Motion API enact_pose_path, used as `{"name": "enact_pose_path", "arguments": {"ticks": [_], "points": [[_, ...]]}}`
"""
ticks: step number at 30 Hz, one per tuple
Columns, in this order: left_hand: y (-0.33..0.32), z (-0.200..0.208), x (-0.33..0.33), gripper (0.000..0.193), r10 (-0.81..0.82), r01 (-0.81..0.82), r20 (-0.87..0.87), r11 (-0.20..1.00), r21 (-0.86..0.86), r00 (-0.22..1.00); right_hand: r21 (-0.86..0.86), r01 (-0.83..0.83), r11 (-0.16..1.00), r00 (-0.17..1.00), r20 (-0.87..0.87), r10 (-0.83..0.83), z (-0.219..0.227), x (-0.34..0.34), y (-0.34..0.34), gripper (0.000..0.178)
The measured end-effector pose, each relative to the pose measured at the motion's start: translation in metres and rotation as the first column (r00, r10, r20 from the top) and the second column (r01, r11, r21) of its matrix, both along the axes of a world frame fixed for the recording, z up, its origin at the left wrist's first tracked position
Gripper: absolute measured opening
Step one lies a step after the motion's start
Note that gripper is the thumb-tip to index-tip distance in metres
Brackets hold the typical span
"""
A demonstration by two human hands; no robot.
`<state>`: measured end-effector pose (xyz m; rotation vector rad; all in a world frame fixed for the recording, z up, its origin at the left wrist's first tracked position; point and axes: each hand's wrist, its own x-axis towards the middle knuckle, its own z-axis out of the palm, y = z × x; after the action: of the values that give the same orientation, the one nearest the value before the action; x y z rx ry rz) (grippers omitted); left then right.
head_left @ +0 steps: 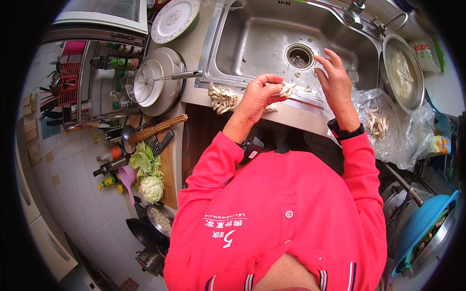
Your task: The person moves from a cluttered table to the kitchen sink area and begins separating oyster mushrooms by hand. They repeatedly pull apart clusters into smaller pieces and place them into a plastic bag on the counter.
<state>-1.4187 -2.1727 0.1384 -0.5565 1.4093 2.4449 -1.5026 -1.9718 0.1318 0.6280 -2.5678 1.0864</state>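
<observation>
My left hand (256, 99) is closed at the sink's front edge, pinching a small piece of pale mushroom (287, 90) between thumb and fingers. A larger clump of mushrooms (222, 99) lies on the counter edge to its left, and another bit rests under the hand. My right hand (336, 83) is raised over the front right of the sink, fingers apart and nothing in them. Just right of it, a clear plastic bag (410, 121) lies crumpled with more mushrooms (376, 124) in it.
The steel sink (247, 53) has scraps around its drain (299, 56). At its right stands a metal bowl (416, 80) with pale pieces inside. A strainer (144, 82) lies on stacked plates at left; cabbage (152, 189) sits nearer. A blue basin (421, 220) stands at lower right.
</observation>
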Motion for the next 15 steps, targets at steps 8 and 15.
{"name": "enact_pose_path", "arguments": {"ticks": [8, 15], "points": [[0.001, 0.002, -0.002, 0.025, -0.047, 0.047, -0.03, 0.999, 0.013, 0.998, -0.05, -0.436, 0.898, 0.896, 0.066, 0.439, 0.01, 0.02, -0.014, 0.01], [-0.001, -0.004, -0.001, 0.024, -0.005, 0.005, -0.016, 1.0, 0.021, 1.0, -0.442, -0.041, 0.896, 0.906, 0.362, 0.22, 0.005, 0.028, -0.02, 0.008]]}}
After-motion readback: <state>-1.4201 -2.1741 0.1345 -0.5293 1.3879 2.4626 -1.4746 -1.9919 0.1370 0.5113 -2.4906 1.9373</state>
